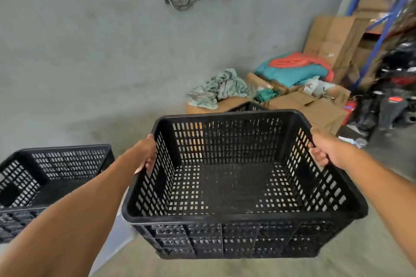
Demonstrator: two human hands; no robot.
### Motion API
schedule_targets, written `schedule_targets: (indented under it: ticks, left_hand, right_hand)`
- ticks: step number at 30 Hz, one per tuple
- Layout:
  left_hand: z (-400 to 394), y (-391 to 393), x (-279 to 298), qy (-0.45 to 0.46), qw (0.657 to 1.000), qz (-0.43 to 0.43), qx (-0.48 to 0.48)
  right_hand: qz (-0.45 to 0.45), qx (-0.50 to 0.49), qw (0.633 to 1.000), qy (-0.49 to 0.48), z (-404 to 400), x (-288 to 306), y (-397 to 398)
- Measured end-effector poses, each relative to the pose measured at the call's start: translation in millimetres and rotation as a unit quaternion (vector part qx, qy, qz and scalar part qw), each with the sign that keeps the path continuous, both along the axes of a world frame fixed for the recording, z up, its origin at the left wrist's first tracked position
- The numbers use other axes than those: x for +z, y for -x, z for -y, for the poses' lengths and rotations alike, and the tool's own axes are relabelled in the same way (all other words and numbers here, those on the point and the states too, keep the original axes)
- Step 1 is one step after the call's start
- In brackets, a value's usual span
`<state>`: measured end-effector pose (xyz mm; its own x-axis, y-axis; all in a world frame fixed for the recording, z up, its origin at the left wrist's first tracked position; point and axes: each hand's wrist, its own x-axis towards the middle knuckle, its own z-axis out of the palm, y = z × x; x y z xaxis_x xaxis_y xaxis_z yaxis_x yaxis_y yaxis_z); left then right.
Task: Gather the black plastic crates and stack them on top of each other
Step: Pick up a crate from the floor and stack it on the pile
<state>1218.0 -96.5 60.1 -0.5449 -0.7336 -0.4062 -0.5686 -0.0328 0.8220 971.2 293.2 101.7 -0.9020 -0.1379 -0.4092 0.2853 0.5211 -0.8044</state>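
Note:
I hold an empty black perforated plastic crate (243,213) off the floor in front of me. My left hand (147,153) grips its left rim and my right hand (326,150) grips its right rim. A second black crate (56,164) stands lower at the left, partly cut off by the frame edge and by my left forearm. Behind the held crate the corner of a third black crate (247,107) peeks out near the cardboard boxes.
A grey concrete wall (112,51) rises ahead. Cardboard boxes (315,108) with crumpled cloth (220,90) and a teal and orange bundle (292,67) sit at the right. Blue shelving (382,20) and a parked motorbike (394,87) fill the far right.

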Motion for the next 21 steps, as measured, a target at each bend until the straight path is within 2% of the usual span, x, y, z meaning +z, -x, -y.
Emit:
schedule_targets:
  ticks: [9,16,21]
  left_hand:
    - [12,131,82,0.085,0.995,-0.053,-0.003]
    - [52,229,103,0.091,0.989,-0.099,0.059]
    - [83,300,105,0.084,0.987,-0.102,0.088]
  right_hand:
    - [-0.087,-0.026,0.995,0.051,9,81,106]
    - [-0.114,-0.005,0.991,0.067,63,91,219]
    - [-0.145,0.0,0.988,0.056,113,92,304]
